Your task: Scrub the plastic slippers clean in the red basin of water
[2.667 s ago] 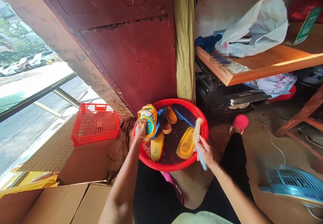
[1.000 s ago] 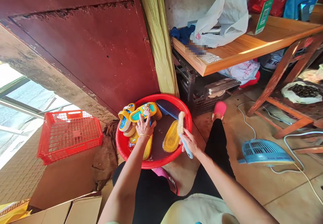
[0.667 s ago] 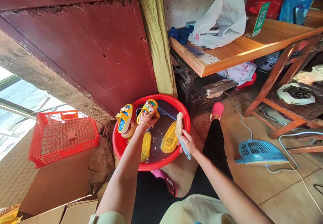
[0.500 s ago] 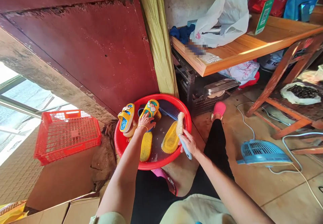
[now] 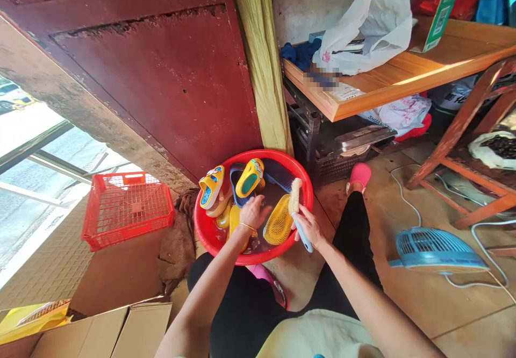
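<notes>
My left hand (image 5: pixel 253 214) is over the middle of a red basin (image 5: pixel 200 233) of dark water, fingers apart, holding nothing. Just beyond it a yellow slipper with a green inside (image 5: pixel 249 178) leans on a dark blue one (image 5: pixel 237 186). Another yellow slipper with a blue inside (image 5: pixel 212 187) rests at the basin's left rim. A yellow slipper, sole up (image 5: pixel 279 221), lies at the right side. My right hand (image 5: pixel 308 229) is closed around the blue handle of a scrubbing brush (image 5: pixel 295 197), its pale bristle head above the right rim.
A red plastic crate (image 5: pixel 129 207) stands on cardboard at the left. A blue fan (image 5: pixel 441 250) lies on the floor at the right, with a cable around it. A wooden table (image 5: pixel 382 86) holds a white plastic bag (image 5: pixel 371 30). A maroon door (image 5: pixel 161 89) rises behind the basin.
My left hand has come off the slipper and moved right and nearer to me. That slipper now shows its green inside. The view has shifted; my right hand keeps the brush.
</notes>
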The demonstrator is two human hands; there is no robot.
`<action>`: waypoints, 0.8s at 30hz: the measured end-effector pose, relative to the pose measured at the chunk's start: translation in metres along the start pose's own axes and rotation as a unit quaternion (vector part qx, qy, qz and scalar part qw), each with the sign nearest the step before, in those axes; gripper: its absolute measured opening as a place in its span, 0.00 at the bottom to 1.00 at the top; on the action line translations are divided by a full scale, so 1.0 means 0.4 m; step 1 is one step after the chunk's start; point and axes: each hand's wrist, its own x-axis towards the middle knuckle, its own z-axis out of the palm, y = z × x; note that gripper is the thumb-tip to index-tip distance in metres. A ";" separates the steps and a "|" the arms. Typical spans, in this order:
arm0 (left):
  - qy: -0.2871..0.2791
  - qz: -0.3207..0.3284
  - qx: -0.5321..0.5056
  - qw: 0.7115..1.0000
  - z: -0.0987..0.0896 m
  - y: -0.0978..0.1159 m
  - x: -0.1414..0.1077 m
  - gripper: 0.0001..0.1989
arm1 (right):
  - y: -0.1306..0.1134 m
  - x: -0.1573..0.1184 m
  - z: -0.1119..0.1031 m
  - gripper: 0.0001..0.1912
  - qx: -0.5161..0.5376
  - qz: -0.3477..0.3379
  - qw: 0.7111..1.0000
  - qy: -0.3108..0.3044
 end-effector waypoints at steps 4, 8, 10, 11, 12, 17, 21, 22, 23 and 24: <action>-0.169 -0.006 -0.022 0.985 0.108 0.092 -0.058 0.52 | 0.016 0.005 0.001 0.33 -0.003 -0.007 1.000 0.005; -0.170 -0.040 -0.063 0.983 0.148 0.111 -0.059 0.54 | 0.027 0.007 -0.001 0.36 -0.014 -0.004 1.000 0.010; -0.165 -0.050 -0.120 0.978 0.132 0.093 -0.046 0.51 | 0.025 0.006 0.000 0.37 -0.018 -0.003 1.000 0.011; -0.165 -0.053 -0.150 0.973 0.118 0.078 -0.040 0.49 | 0.023 0.006 0.000 0.37 -0.015 -0.002 1.000 0.011; -0.170 -0.059 -0.187 0.966 0.101 0.061 -0.038 0.47 | 0.022 0.005 0.001 0.36 -0.011 -0.002 1.000 0.011; -0.245 -0.143 -0.486 0.827 0.022 -0.025 -0.073 0.34 | 0.017 0.005 0.002 0.35 -0.006 0.001 1.000 0.010; -0.242 -0.162 -0.715 0.636 0.003 -0.052 -0.105 0.31 | 0.015 0.005 0.003 0.34 -0.015 0.005 1.000 0.006; -0.228 -0.157 -0.751 0.599 0.002 -0.053 -0.105 0.31 | 0.013 0.005 0.003 0.34 -0.019 0.008 1.000 0.006; -0.211 -0.154 -0.781 0.567 0.003 -0.052 -0.101 0.30 | 0.012 0.006 0.003 0.34 -0.024 0.010 1.000 0.007; -0.194 -0.154 -0.803 0.542 0.005 -0.050 -0.096 0.30 | 0.010 0.007 0.002 0.35 -0.031 0.013 0.999 0.008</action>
